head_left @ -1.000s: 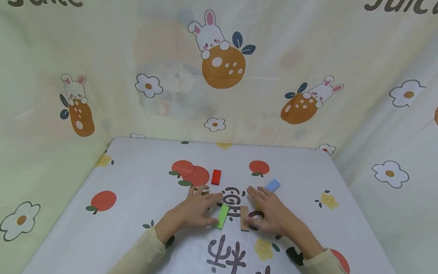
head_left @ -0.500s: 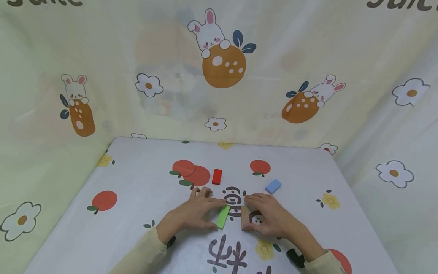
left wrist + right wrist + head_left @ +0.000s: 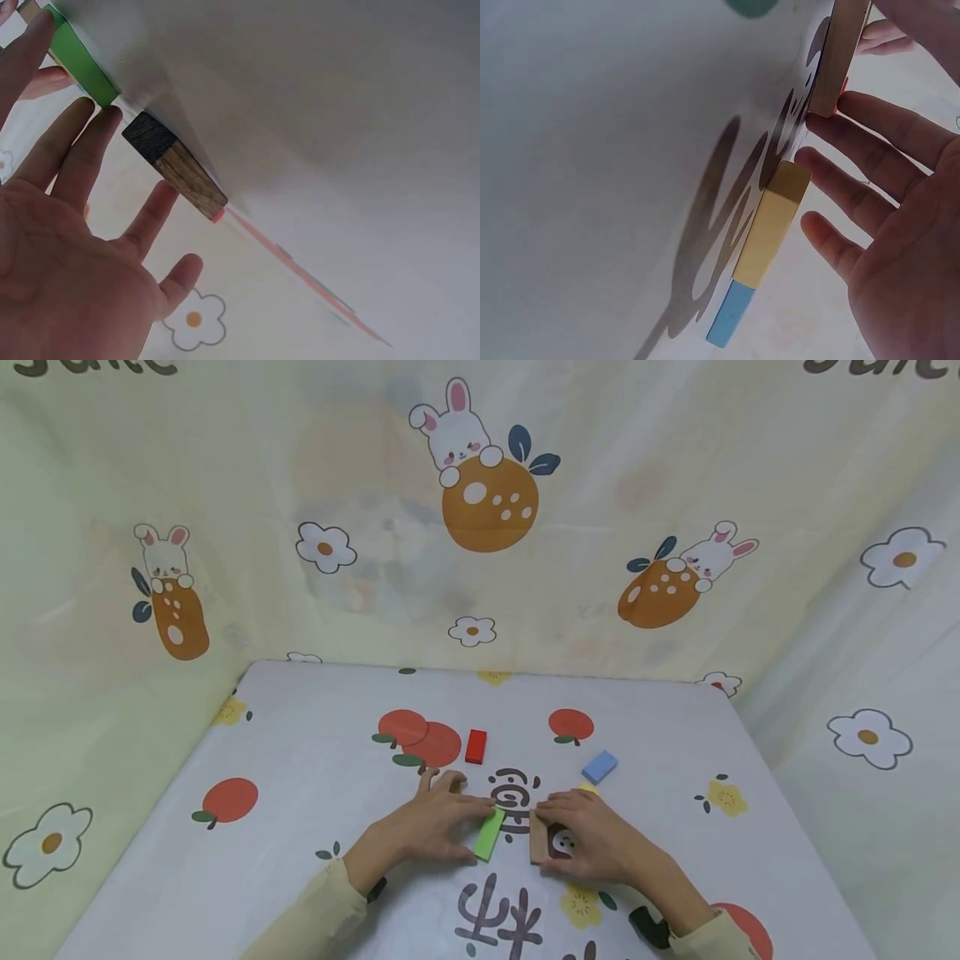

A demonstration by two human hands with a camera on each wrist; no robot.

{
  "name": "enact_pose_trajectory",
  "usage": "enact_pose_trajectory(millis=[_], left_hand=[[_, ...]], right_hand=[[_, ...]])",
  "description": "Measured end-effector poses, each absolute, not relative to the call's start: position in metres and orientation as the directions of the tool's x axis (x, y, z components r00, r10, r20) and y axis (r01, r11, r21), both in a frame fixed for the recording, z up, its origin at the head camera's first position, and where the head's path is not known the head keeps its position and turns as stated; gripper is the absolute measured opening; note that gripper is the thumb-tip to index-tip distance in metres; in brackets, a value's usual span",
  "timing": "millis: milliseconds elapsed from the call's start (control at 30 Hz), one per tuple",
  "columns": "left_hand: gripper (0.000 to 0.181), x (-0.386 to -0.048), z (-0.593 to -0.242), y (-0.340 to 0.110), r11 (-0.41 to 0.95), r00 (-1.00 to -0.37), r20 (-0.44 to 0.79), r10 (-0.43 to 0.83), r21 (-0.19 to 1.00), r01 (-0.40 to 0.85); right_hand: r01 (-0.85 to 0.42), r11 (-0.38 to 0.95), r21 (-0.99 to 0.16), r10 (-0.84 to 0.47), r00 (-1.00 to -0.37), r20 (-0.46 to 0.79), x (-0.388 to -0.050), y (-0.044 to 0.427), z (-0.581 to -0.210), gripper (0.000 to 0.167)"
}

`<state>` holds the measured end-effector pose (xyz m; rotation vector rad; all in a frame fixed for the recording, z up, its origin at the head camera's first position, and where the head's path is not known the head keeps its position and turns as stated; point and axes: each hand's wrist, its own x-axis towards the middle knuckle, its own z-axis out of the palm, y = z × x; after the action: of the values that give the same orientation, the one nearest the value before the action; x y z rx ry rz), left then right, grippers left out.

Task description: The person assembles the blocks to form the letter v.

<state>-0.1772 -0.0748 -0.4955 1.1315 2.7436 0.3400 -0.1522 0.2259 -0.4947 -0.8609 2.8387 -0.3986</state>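
Note:
In the head view, a green block point(image 3: 489, 835) lies slanted on the table, and my left hand point(image 3: 427, 827) pinches its two ends between thumb and fingertip. To its right is a tan wooden block point(image 3: 538, 837), which my right hand point(image 3: 600, 837) pinches end to end, thumb at the near end. A gap separates the two blocks. Below the left hand's lower fingers, the left wrist view shows a wooden block with a shaded end point(image 3: 180, 169). Beside the right hand's lower fingers, the right wrist view shows a yellow block point(image 3: 769, 229), mostly hidden in the head view.
Beyond the hands lie a red block point(image 3: 476, 747) and a blue block point(image 3: 600, 767). A white cloth point(image 3: 300, 743) printed with fruit, flowers and lettering covers the table, with patterned curtains point(image 3: 375, 602) behind and at the sides.
My right hand has drawn its thumb and fingers in onto the wooden block's ends. My left thumb and finger have settled on the green block's ends. Both blocks have barely moved.

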Motion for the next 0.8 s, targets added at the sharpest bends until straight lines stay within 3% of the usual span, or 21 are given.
enact_pose_trajectory(millis=[433, 800], left_hand=[[0.069, -0.1786, -0.4976, -0.0726, 0.701, -0.712, -0.047, 0.700, 0.237, 0.673], [0.067, -0.1797, -0.4975, -0.0702, 0.683, -0.719, 0.015, 0.695, 0.299, 0.667]], right_hand=[[-0.501, 0.818, -0.282, -0.541, -0.837, -0.081, -0.1520, 0.2238, -0.4938, 0.073], [-0.465, 0.827, -0.317, -0.520, -0.846, -0.115, -0.1532, 0.2243, -0.4958, 0.073]])
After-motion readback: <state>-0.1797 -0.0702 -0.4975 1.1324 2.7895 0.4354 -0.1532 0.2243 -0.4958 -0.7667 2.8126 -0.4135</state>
